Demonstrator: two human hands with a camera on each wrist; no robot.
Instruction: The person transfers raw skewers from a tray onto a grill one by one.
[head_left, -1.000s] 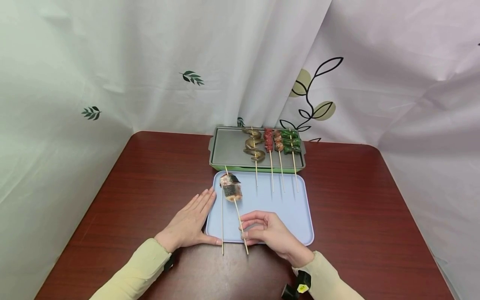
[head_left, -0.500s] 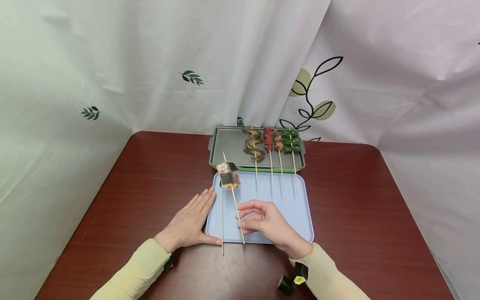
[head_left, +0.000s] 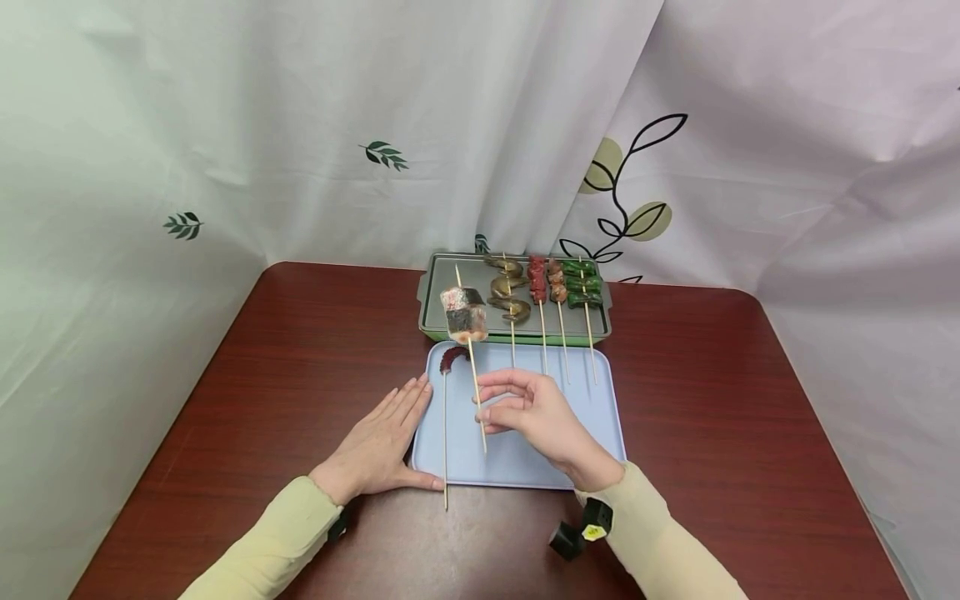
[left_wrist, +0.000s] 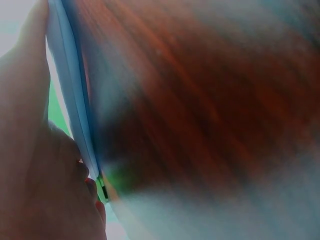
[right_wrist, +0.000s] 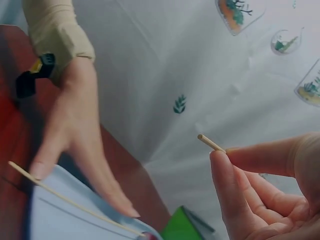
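My right hand [head_left: 547, 421] pinches the stick of a fish skewer [head_left: 466, 317] between thumb and fingertips. Its chunks have pale flesh and dark skin, and they overlap the grey grill pan's [head_left: 441, 292] front left part. In the right wrist view the stick's blunt end [right_wrist: 210, 142] pokes out past the pinch. My left hand [head_left: 378, 446] lies with straight fingers along the left edge of the light blue tray [head_left: 588, 417], thumb at its front corner. Beside that thumb, a skewer with a dark red curled piece [head_left: 448, 360], like a tentacle, lies on the tray.
On the pan's right half lie a shrimp skewer [head_left: 510, 310], a red meat skewer [head_left: 537, 279], a brown meat skewer [head_left: 557, 283] and a green pepper skewer [head_left: 583, 283]. Their sticks reach out over the tray. A white curtain [head_left: 420, 200] hangs behind the brown table [head_left: 697, 400].
My right hand has lifted the fish skewer and moved it forward from the tray to the pan's front left, uncovering the dark red piece. The left hand has stayed put.
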